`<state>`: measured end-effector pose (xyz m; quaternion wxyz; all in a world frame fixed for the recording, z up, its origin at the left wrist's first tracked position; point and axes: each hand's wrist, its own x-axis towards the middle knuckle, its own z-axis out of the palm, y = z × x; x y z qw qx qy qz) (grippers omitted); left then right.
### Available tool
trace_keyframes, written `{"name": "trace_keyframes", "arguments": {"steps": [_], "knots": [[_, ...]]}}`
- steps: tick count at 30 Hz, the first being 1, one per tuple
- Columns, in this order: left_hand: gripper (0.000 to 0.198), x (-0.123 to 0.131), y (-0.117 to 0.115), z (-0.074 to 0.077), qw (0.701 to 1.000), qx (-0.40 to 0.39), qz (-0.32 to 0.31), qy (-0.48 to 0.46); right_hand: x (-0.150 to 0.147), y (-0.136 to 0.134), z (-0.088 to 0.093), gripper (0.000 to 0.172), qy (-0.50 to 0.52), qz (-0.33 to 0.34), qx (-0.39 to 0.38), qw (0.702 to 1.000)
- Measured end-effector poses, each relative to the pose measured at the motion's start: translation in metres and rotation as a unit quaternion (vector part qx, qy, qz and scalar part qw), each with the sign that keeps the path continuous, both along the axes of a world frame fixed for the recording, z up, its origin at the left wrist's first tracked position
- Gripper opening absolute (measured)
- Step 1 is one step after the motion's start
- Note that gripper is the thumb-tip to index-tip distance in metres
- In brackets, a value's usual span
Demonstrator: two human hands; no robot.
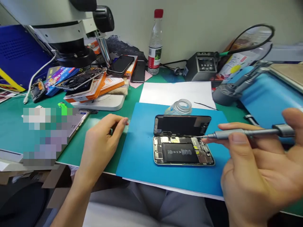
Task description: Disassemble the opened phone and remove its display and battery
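Observation:
An opened phone (184,153) lies on a blue mat (137,138), its battery and circuit boards exposed. Its screen (182,125) is tipped up along the far edge, leaning towards a clear glass jar (181,107) behind it. My right hand (255,167) holds a grey precision screwdriver (232,133) nearly level, between thumb and fingers. The screwdriver's tip is over the upper right of the phone's insides; whether it touches a screw is too small to tell. My left hand (103,138) rests at the mat's left edge, fingers curled in towards the thumb; anything between them is hidden.
A microscope (68,37) overhangs the left side, near stacked orange boxes (101,88) and phone parts. Behind the mat stand a water bottle (155,47) and a soldering station (201,66). A grey iron holder (228,94) is to the right, a large phone (75,123) to the left.

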<state>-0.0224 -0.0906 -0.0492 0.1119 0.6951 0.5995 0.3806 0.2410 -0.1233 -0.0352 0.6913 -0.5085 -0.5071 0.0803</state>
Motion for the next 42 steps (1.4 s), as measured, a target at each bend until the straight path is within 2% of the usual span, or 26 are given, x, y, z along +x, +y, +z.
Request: {"name": "trace_keyframes", "arguments": {"steps": [2, 5, 7, 9, 11, 13, 17, 20, 29, 34, 38, 40, 42], "knots": [[0.01, 0.006, -0.007, 0.003, 0.999, 0.051, -0.015, 0.011, 0.003, 0.002, 0.004, 0.055, 0.01, -0.026, 0.046, 0.999], [0.013, 0.027, -0.019, 0.009, 0.984, 0.108, -0.128, 0.067, 0.021, -0.001, 0.009, 0.051, 0.047, -0.065, 0.087, 0.993], [0.016, 0.047, -0.025, 0.011, 0.961, 0.118, -0.209, 0.136, 0.045, -0.006, 0.011, 0.045, 0.046, -0.07, 0.072, 0.994], [0.02, 0.066, -0.027, 0.01, 0.939, 0.138, -0.241, 0.204, 0.072, -0.013, 0.01, 0.04, 0.004, -0.064, -0.003, 0.998], [0.024, 0.079, -0.026, 0.006, 0.922, 0.162, -0.244, 0.254, 0.098, -0.018, 0.006, 0.04, -0.082, -0.049, -0.145, 0.985], [0.029, 0.086, -0.024, 0.0, 0.911, 0.182, -0.244, 0.278, 0.114, -0.023, 0.0, 0.039, -0.194, -0.029, -0.259, 0.946], [0.038, 0.083, -0.019, -0.015, 0.897, 0.207, -0.266, 0.286, 0.116, -0.027, -0.014, 0.039, -0.386, -0.052, -0.259, 0.884], [0.04, 0.081, -0.017, -0.023, 0.901, 0.185, -0.272, 0.282, 0.109, -0.029, -0.019, 0.038, -0.438, -0.068, -0.263, 0.857], [0.03, 0.082, -0.015, -0.025, 0.933, 0.118, -0.269, 0.206, 0.11, -0.032, -0.021, 0.031, -0.447, -0.069, -0.227, 0.863], [0.028, 0.086, -0.011, -0.028, 0.94, 0.12, -0.268, 0.176, 0.113, -0.036, -0.017, 0.032, -0.415, -0.11, -0.207, 0.879], [0.027, 0.088, -0.01, -0.03, 0.942, 0.113, -0.265, 0.172, 0.15, -0.048, -0.008, 0.031, -0.367, -0.212, -0.205, 0.882], [0.025, 0.088, -0.01, -0.03, 0.945, 0.094, -0.266, 0.165, 0.175, -0.053, -0.005, 0.031, -0.365, -0.253, -0.221, 0.868], [0.023, 0.088, -0.01, -0.029, 0.948, 0.077, -0.265, 0.158, 0.197, -0.054, -0.005, 0.029, -0.388, -0.254, -0.246, 0.851]]}}
